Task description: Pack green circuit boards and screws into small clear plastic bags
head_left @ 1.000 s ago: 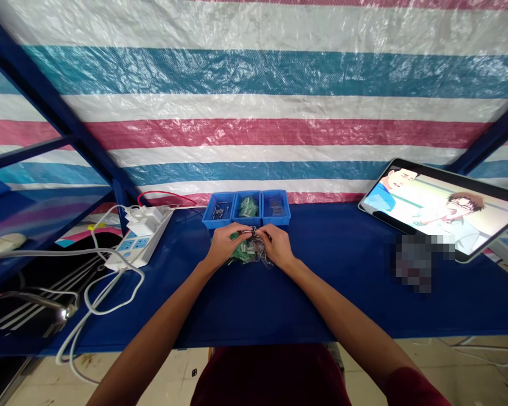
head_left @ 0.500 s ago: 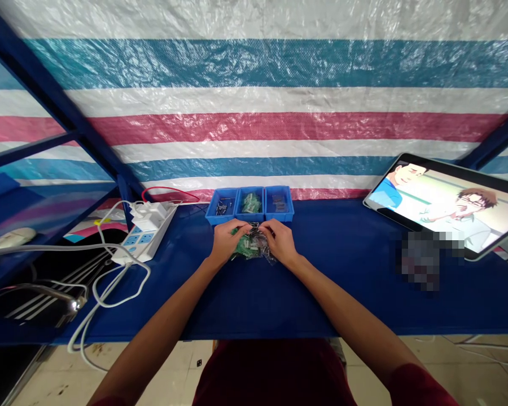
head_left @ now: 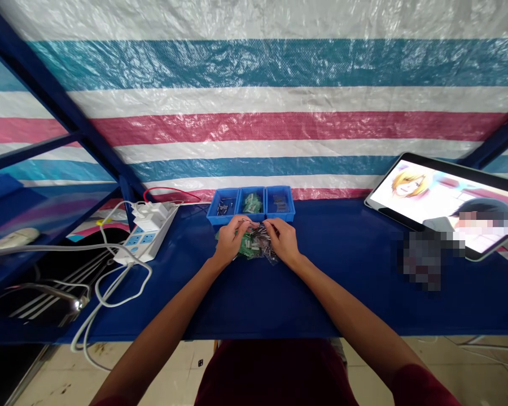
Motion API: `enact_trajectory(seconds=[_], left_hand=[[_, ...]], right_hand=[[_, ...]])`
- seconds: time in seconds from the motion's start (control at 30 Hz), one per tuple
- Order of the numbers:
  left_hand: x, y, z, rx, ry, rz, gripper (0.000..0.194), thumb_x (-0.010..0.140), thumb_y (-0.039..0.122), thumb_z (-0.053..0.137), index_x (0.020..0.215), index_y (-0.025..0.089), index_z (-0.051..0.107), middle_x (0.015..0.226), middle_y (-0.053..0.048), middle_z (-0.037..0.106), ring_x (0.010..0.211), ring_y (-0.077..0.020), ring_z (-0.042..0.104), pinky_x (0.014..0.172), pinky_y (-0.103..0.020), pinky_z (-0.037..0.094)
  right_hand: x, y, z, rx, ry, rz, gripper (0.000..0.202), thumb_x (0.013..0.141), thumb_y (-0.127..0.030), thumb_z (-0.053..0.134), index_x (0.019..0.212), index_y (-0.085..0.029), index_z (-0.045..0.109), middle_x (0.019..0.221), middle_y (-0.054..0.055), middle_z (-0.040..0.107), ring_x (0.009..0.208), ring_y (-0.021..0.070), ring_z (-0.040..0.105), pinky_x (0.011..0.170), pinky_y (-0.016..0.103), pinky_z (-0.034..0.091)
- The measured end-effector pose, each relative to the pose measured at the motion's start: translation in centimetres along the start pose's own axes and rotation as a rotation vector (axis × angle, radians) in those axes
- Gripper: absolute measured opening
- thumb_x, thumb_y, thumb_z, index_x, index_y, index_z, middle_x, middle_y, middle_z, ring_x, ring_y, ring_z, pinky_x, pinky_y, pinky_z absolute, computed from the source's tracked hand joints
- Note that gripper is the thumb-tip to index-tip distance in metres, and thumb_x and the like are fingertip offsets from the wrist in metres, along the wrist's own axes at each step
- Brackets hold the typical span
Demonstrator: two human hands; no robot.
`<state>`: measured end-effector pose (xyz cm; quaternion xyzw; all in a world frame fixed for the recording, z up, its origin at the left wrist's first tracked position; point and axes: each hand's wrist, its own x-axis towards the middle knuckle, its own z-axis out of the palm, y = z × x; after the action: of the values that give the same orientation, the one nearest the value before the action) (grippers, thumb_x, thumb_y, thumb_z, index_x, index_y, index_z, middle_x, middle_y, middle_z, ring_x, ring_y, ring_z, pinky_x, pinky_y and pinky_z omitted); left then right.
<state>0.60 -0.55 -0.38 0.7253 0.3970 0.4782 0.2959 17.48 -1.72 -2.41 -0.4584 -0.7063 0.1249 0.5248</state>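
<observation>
Over a small heap at the middle of the blue table, my left hand point(head_left: 228, 242) and my right hand point(head_left: 284, 238) face each other. The fingertips of each are pinched together, and whatever they hold is too small to make out. Below them lie green pieces point(head_left: 249, 248) on the left and clear plastic with dark metallic bits point(head_left: 267, 248) on the right. Just beyond stand three blue bins side by side: the left bin point(head_left: 220, 220) has thin metal pins, the middle bin point(head_left: 254, 216) pale green pieces, the right bin point(head_left: 283, 216) small clear or greyish pieces.
A white power strip point(head_left: 146, 242) with plugs and looping white cables point(head_left: 146, 285) occupies the table's left side. To the right a tablet point(head_left: 444, 197) leans with a cartoon playing, a blurred patch in front. Striped plastic sheeting point(head_left: 279, 124) hangs behind the bins.
My left hand's fingers have shifted slightly and rise a little higher. My right hand stays almost in place, pinched over the heap. The tablet picture has changed.
</observation>
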Motion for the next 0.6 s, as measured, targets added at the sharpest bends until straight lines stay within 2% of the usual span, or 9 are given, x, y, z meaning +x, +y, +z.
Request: enact_trajectory(seconds=[0.2,0.33,0.5,0.6], left_hand=[[0.01,0.47,-0.29,0.194,-0.061,0.057,0.029,0.095,0.037,0.038,0.087,0.018,0.058,0.084,-0.003,0.068,0.075,-0.0142,0.066,0.076,-0.024,0.051],[0.07,0.39,-0.56,0.31,-0.048,0.076,0.031,0.096,0.037,0.036,0.099,0.017,0.06,0.075,-0.001,0.066,0.066,-0.0129,0.061,0.07,-0.023,0.048],[0.33,0.2,-0.72,0.353,-0.013,0.139,0.033,0.094,0.038,0.04,0.101,0.018,0.066,0.097,-0.007,0.069,0.087,-0.0183,0.064,0.082,-0.029,0.048],[0.43,0.06,-0.86,0.373,-0.016,0.171,0.034,0.094,0.039,0.042,0.103,0.019,0.068,0.088,-0.006,0.068,0.08,-0.0174,0.063,0.076,-0.028,0.049]], right_hand=[[0.04,-0.14,-0.14,-0.015,0.0,0.033,0.033,0.096,-0.035,0.038,0.092,-0.018,0.066,0.082,0.005,0.067,0.073,0.0163,0.061,0.067,0.026,0.044],[0.05,-0.22,-0.27,-0.011,0.016,0.041,0.035,0.096,-0.036,0.037,0.091,-0.018,0.066,0.081,0.006,0.067,0.071,0.0165,0.06,0.067,0.027,0.045],[0.08,-0.18,-0.37,-0.011,0.037,0.052,0.036,0.095,-0.037,0.036,0.091,-0.019,0.066,0.083,0.006,0.067,0.069,0.0165,0.059,0.068,0.028,0.046],[0.13,-0.23,-0.38,-0.006,0.037,0.05,0.035,0.095,-0.037,0.037,0.092,-0.019,0.066,0.082,0.006,0.067,0.069,0.0162,0.059,0.068,0.028,0.046]])
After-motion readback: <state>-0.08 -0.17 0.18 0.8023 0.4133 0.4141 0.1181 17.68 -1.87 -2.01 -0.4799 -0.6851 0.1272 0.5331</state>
